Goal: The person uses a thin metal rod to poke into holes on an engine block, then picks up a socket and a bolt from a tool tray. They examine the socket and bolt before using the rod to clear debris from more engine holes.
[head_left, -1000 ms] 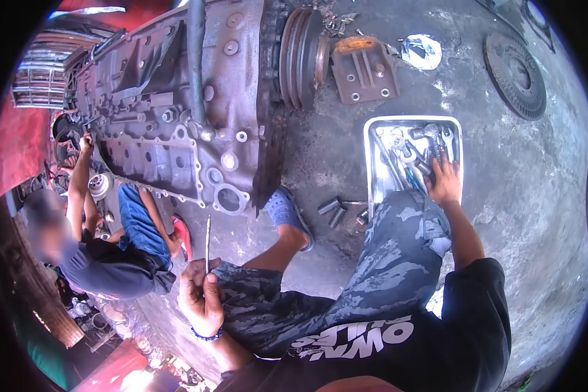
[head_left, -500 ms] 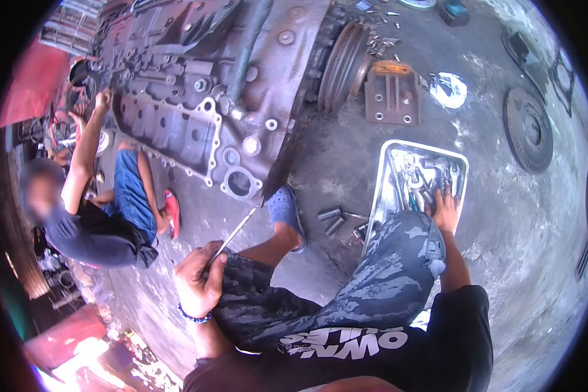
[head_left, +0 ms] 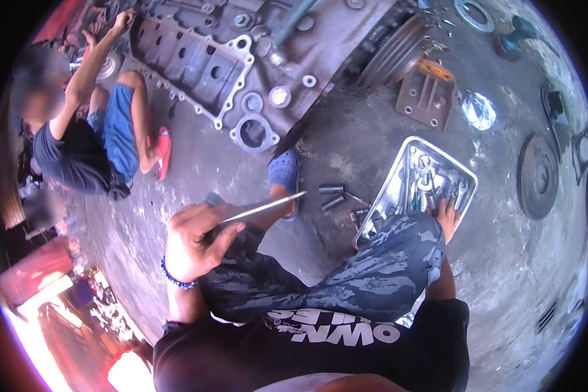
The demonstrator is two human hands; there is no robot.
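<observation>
My left hand (head_left: 199,242), with a blue beaded bracelet at the wrist, is closed on a thin metal rod-like tool (head_left: 264,208). The bare shaft points right, over my knee and the blue clog (head_left: 284,168); its other end is hidden in my fingers. On the right, my right hand (head_left: 447,221) reaches past my knee into a shiny metal tray (head_left: 441,147). Its fingers are apart and rest among the tools, fingertips partly hidden. Wrenches (head_left: 462,191) and sockets lie in the tray. Dark metal cylinders (head_left: 332,189) sit on the floor left of it.
A large engine block (head_left: 326,49) with a ribbed pulley (head_left: 395,52) stands ahead. Beyond the tray are a rusty bracket (head_left: 426,98), a foil-like round piece (head_left: 478,111) and a toothed disc (head_left: 538,176). A co-worker (head_left: 78,153) sits at left, arm raised to the block.
The view has shifted, and the engine block sits higher in it. My left hand has turned the tool from pointing up and right to nearly level. My right hand stays in the tray.
</observation>
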